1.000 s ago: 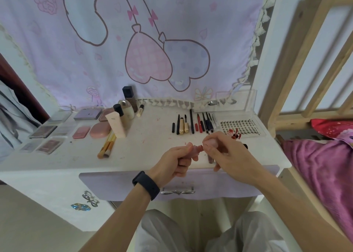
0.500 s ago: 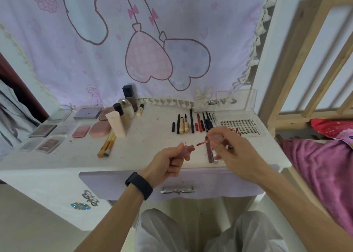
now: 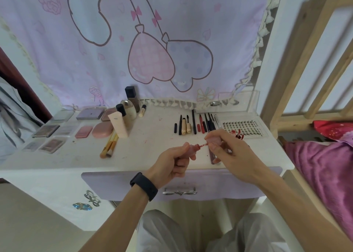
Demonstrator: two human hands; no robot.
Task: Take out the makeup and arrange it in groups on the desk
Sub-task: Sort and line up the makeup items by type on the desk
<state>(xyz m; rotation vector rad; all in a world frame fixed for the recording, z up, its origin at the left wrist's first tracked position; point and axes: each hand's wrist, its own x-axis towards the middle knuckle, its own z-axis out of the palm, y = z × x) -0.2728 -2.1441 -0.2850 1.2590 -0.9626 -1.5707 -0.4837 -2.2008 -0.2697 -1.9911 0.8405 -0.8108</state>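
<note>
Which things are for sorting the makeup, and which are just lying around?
Job: pink lip-gloss tube in the left hand, its pink wand cap in the right hand, row of dark pencils, wooden-handled brushes.
Lying about: purple cartoon wall cloth, pink blanket, wooden bed rail.

White painted counter (image 3: 156, 137), faint red smudges on top. Lilac drawer front (image 3: 118, 183), silver bow-shaped handle (image 3: 179, 191). Pale lilac hanging cloth (image 3: 57, 60): dark brown cartoon outlines, pink checked heart, lavender dotted heart, pink bows, cream tassel fringe. Translucent pink lip-gloss tube (image 3: 193, 149) over the front edge; pale pink wand cap (image 3: 214, 140), red-pink stem. Back-right row of slim pencils (image 3: 194, 121): mostly black, some red, two gold. Clear lash tray (image 3: 240, 126) with black rows. Left edge: flat square palettes (image 3: 46, 131) grey, mauve, brown; oval pink compacts (image 3: 102, 129). Cream squeeze tube (image 3: 118, 124), black cap. Tan-handled brushes (image 3: 110, 143). Black wristband (image 3: 144, 183). Magenta blanket (image 3: 324, 165), red speckled fabric (image 3: 332, 130). Light grey trousers (image 3: 172, 232).
</note>
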